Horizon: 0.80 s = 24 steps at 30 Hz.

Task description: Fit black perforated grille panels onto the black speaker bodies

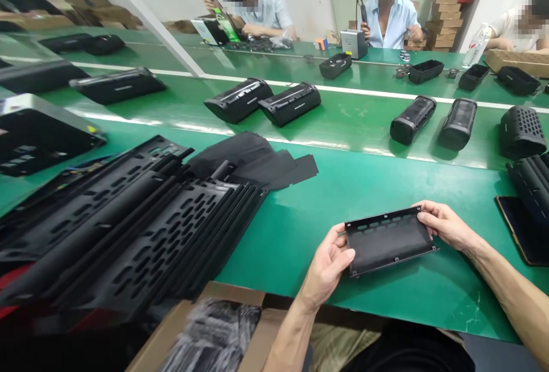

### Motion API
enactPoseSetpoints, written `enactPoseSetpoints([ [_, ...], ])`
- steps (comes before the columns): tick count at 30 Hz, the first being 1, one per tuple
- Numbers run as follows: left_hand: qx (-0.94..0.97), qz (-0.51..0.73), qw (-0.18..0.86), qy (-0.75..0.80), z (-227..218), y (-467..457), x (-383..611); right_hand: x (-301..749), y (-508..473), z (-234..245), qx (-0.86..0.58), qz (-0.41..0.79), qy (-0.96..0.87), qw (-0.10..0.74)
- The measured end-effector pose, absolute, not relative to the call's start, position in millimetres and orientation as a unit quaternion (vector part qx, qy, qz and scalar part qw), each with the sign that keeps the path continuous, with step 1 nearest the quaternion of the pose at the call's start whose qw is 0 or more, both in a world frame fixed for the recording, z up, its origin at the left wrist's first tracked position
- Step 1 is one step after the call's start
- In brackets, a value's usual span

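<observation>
A flat black panel (388,239) with slots along its upper edge and a dark mesh-like sheet on its face lies just above the green table (300,217), held at both ends. My left hand (328,266) grips its left end, thumb on top. My right hand (444,224) pinches its right end with curled fingers. A pile of similar perforated black panels (128,229) lies fanned out to the left, with several loose dark sheets (261,160) behind it.
Black speaker housings (263,100) and cylindrical ones (433,120) sit on the green conveyor. A ribbed black grille (532,180) and a phone (521,229) lie at right. An open cardboard box (223,326) stands at the near edge. Three people work across the belt.
</observation>
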State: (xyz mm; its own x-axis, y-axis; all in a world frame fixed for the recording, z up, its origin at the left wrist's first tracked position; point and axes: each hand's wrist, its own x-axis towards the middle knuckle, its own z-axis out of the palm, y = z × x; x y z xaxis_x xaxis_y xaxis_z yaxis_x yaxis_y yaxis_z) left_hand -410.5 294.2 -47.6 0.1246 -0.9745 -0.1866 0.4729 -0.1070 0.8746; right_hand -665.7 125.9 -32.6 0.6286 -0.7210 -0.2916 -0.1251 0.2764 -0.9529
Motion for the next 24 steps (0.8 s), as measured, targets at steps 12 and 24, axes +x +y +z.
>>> enactPoseSetpoints([
  [12, 0.437, -0.587, 0.619, -0.286, -51.7, 294.3, -414.0, -670.4, 126.4, -32.8, -0.565, -0.211, 0.382, 0.7],
  [24, 0.448, -0.542, 0.632, -0.325, -54.1, 297.4, -418.9, -679.6, 123.2, -27.4, -0.537, -0.218, 0.387, 0.717],
])
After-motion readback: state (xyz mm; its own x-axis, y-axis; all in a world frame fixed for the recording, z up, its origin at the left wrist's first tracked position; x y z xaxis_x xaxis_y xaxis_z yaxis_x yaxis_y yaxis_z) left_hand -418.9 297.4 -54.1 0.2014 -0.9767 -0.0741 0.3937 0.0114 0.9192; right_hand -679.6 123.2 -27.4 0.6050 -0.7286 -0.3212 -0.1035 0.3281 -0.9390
